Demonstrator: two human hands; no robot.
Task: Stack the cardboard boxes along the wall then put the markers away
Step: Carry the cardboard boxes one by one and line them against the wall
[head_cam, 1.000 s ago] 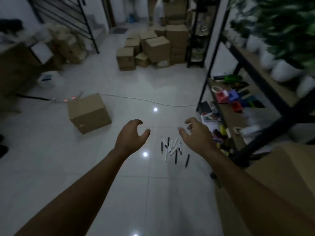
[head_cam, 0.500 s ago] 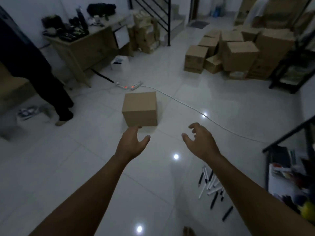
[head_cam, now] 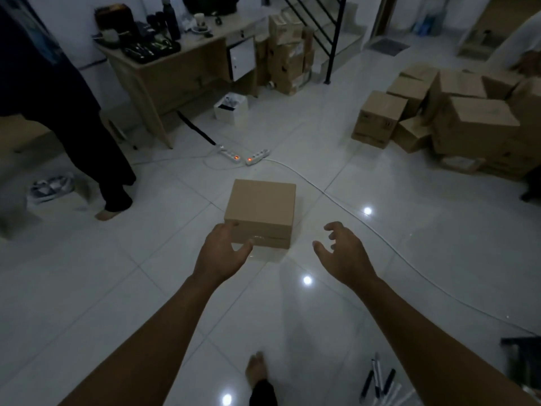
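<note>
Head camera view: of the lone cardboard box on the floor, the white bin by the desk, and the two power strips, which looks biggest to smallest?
1. Lone cardboard box, though it is nearest the camera.
2. White bin.
3. Power strips, both alike in size.

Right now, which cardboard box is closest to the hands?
The lone box in the middle of the floor, just beyond the left hand; the other boxes sit far off.

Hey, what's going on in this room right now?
A person is reaching both bare hands toward a lone cardboard box on the tiled floor. The left hand is at its near corner, the right hand open beside it, neither gripping yet. More boxes sit piled at the far right, and the markers lie scattered by the person's feet.
</note>
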